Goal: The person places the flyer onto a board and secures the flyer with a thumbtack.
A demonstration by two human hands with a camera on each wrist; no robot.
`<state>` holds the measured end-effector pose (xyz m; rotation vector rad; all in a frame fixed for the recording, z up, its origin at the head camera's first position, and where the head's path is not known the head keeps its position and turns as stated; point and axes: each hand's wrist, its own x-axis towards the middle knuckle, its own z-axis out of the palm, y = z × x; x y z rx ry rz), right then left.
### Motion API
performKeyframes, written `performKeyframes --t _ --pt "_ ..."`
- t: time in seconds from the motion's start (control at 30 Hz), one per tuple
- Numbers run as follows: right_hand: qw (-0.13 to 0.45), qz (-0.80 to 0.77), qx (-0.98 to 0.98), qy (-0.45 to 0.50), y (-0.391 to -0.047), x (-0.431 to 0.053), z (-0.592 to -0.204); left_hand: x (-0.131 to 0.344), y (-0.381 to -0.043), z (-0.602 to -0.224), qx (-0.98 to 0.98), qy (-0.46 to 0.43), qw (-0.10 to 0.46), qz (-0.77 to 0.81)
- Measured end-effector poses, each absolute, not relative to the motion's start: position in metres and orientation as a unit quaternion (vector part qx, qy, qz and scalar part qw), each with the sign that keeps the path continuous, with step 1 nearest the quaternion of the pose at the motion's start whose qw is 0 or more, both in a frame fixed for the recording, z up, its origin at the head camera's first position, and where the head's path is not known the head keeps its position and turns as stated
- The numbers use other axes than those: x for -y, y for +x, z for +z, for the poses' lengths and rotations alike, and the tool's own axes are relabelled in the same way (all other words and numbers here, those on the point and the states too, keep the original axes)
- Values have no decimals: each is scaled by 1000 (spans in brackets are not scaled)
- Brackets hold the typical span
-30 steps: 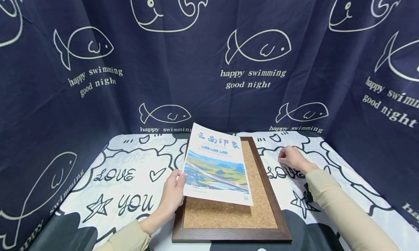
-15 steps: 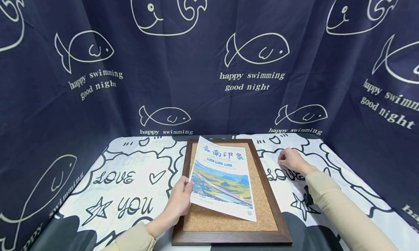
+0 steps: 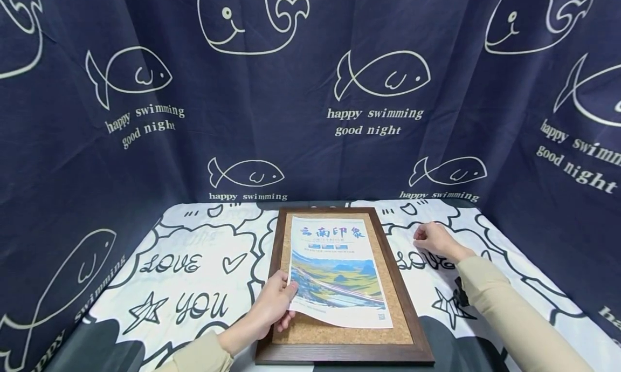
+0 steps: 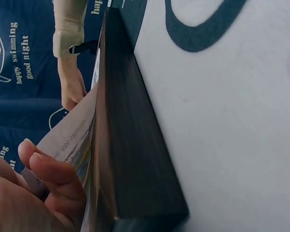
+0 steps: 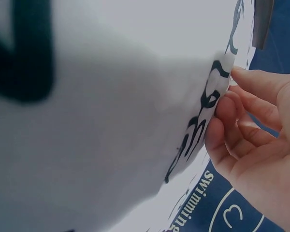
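A paper poster (image 3: 339, 277) with purple Chinese lettering and a green-and-blue landscape lies over the framed corkboard (image 3: 346, 337) in the head view. My left hand (image 3: 276, 302) pinches its lower left edge, thumb on top and fingers underneath. In the left wrist view the poster (image 4: 63, 133) lifts up from the dark frame where the left hand (image 4: 43, 188) holds it. To the right of the board, my right hand (image 3: 436, 240) rests on the cloth with loosely curled fingers. The right wrist view shows the right hand (image 5: 256, 116) with fingertips right at the cloth.
A white cloth (image 3: 189, 286) with black drawings and lettering covers the table. A navy curtain (image 3: 301, 118) with fish and whale prints closes off the back and both sides. The board's brown wooden frame (image 3: 339, 353) forms a raised rim around the cork.
The left hand has lowered the poster and shifted it slightly right and nearer, so it now lies flatter within the board's frame. The right hand has stayed in place.
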<state>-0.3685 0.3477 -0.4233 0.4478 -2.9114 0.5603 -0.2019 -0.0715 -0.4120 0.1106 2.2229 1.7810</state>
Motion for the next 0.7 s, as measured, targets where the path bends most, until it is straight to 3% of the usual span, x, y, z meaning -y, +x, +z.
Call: performKeyframes --t 0.7 --pt "66 190 967 154 -367 -347 -423 89 -210 -410 -800 71 161 574"
